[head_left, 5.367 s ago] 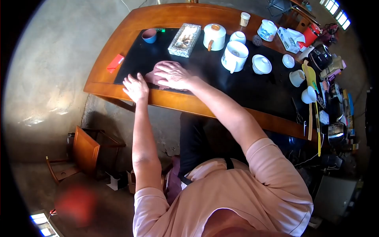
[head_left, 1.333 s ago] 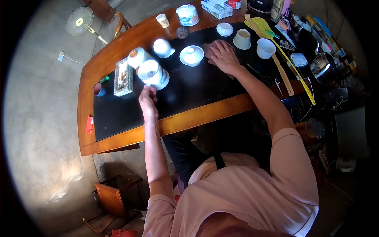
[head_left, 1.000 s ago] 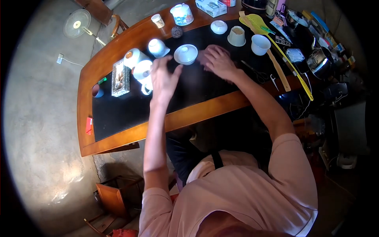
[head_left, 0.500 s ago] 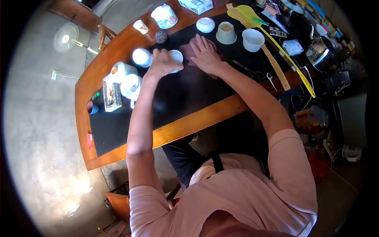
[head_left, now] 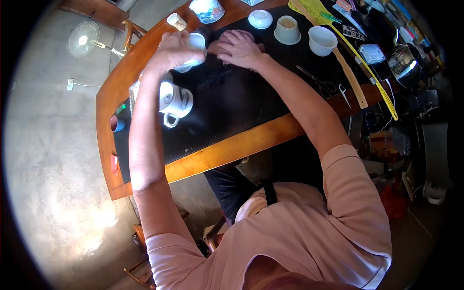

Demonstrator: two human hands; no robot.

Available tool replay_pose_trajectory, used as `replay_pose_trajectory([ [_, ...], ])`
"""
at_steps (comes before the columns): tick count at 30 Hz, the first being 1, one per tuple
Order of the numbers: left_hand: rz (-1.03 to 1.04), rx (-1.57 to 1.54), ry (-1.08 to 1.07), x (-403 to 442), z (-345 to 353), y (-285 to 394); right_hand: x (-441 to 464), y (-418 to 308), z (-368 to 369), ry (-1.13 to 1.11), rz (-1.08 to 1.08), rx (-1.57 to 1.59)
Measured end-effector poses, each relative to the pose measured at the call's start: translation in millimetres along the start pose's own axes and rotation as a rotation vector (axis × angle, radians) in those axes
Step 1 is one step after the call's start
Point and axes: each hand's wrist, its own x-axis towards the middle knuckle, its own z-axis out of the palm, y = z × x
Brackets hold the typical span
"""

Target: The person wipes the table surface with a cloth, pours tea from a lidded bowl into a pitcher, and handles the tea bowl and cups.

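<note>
Pressing a crumpled dusty-pink cloth (head_left: pixel 213 48) far back on the black rectangular mat (head_left: pixel 232 106), we spread our right hand (head_left: pixel 240 51); our left hand (head_left: pixel 170 52) grasps a white round porcelain bowl (head_left: pixel 197 41) at the mat's far left. Wiping seems underway; the remainder is unclear.

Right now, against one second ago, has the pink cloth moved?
Yes: the pink cloth has moved left in the view, away from the upturned cup.

It looks like a home, with a white mug (head_left: pixel 181 100) on a wooden table (head_left: pixel 227 149), a shiny kettle (head_left: pixel 405 66) and a fan (head_left: pixel 83 39).
</note>
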Motion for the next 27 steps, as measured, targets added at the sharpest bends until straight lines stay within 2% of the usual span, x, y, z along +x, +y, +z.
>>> replay_pose_trajectory([
  [3, 0.011, -0.02, 0.052, 10, 2, -11, -6, -20, 4, -0.062, -0.095, 0.086],
  [10, 0.01, -0.082, 0.007, 3, 10, -8, -24, -77, -21, -0.289, -0.452, 0.216],
  [12, -0.041, -0.052, -0.018, -1, 10, -4, -36, -76, -7, -0.266, -0.53, 0.237],
  [16, -0.041, -0.082, -0.017, -12, 8, -1, -88, -64, -31, -0.232, -0.615, 0.351],
  [21, 0.004, -0.077, 0.01, -12, 17, -8, -140, -57, -76, -0.338, -0.613, 0.366],
  [24, 0.006, -0.095, 0.005, -9, 27, -12, -117, -52, -69, -0.339, -0.576, 0.302],
  [27, 0.0, -0.08, 0.017, -8, 35, -15, -68, -35, -39, -0.253, -0.437, 0.182],
])
